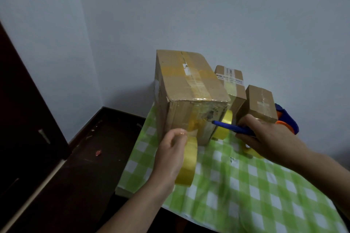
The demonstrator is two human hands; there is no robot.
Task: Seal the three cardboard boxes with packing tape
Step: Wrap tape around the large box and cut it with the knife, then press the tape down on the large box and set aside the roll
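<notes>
A large cardboard box (185,85) stands on the green checked table (246,191), with yellowish tape along its top seam and down its near face. My left hand (170,157) grips a yellow tape roll (187,164) against the lower part of that face, a strip running from roll to box. My right hand (265,136) holds blue scissors (231,127), their tip pointing left at the box's near face. A medium box (233,85) and a small box (261,104) stand behind, to the right.
A second yellow tape roll (224,128) leans between the large and medium boxes. A blue and orange tape dispenser (287,119) lies behind my right hand. The table's left edge drops to a dark floor (85,157); a dark door (22,119) stands at far left.
</notes>
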